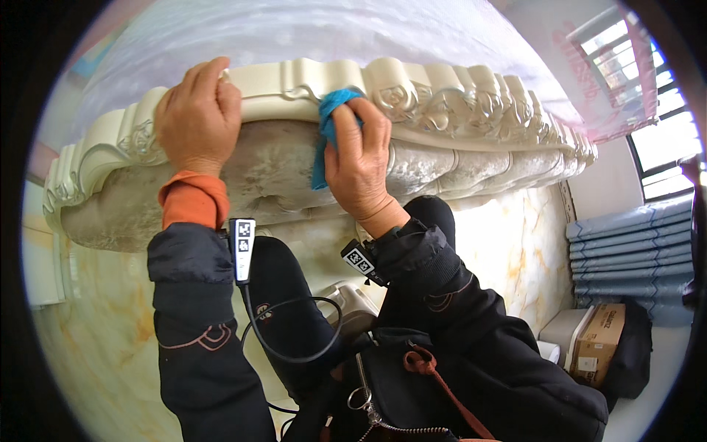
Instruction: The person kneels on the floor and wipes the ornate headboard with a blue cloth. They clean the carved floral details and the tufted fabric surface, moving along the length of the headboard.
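A cream carved frame (326, 77), seemingly a bed's footboard, runs across in front of me with silvery scrollwork. Below its rail is a tufted, greyish-beige upholstered panel (276, 160). My left hand (200, 113) is curled over the rail at the left. A small whitish bit shows by its thumb, too small to name. In my right hand (362, 157) is a crumpled blue cloth (331, 119), pressed against the rail's lower edge just right of the middle. Part of the cloth hangs over the upholstery, and the fingers hide some of it.
Pale lilac fabric (309, 33) spreads beyond the rail. A white plastic stool (351, 298) is partly visible between my legs. At right are a blue curtain (629, 248), a cardboard box (599, 342) and a barred window (663, 143). A cable (293, 359) loops from my left wrist device.
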Demonstrator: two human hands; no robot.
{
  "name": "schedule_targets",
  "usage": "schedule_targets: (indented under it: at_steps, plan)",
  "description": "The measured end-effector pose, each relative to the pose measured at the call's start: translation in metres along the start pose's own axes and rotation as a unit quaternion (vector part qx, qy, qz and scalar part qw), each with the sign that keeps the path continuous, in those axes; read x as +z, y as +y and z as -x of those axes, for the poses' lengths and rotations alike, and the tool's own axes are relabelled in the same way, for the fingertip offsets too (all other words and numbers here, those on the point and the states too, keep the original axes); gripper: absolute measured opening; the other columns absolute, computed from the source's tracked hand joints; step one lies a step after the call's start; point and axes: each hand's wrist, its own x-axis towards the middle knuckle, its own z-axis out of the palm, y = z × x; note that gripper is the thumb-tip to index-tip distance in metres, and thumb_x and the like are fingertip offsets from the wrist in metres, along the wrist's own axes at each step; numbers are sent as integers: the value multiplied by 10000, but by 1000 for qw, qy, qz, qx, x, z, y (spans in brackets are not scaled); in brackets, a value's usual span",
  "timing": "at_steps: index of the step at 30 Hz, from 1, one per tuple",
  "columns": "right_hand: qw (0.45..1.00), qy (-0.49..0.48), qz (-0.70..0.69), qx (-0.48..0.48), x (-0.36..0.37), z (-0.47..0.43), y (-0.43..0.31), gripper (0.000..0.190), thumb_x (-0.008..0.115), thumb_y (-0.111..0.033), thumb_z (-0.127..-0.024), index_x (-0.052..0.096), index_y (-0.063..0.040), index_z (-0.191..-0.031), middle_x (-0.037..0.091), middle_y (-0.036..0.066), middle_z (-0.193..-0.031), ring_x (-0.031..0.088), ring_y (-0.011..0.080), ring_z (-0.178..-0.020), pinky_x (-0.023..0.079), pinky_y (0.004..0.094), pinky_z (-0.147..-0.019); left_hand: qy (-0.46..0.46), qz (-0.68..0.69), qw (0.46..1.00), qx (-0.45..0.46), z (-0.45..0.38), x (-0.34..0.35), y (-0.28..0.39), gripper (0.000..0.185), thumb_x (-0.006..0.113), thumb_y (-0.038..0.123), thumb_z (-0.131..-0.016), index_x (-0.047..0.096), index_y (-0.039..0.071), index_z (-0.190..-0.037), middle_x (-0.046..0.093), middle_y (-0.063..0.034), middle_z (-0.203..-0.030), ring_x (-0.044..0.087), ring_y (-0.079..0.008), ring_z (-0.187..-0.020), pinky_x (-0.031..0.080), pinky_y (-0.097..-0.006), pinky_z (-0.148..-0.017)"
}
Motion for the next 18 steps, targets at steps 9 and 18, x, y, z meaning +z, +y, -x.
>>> schedule_targets:
  at_steps: [9, 18]
  plan:
    - [998, -21, 41, 41, -51, 55, 88, 379, 640, 44, -672, 661, -33, -1043, 563, 146, -1094, 561, 334, -947, 491, 413, -823, -52, 15, 999, 6, 0, -1, -3, 289, 510, 134, -880, 686, 138, -1109, 697, -68, -1083, 663, -283, -918, 512, -381, -801]
    - [969, -27, 190, 159, -119, 105, 207, 435, 559, 90, -689, 642, -24, -1100, 563, 198, -1127, 564, 385, -1041, 478, 425, -907, -80, 50, 995, 9, 0, 0, -8, 343, 461, 95, -904, 680, 123, -1167, 697, -119, -1084, 666, -307, -868, 512, -383, -767]
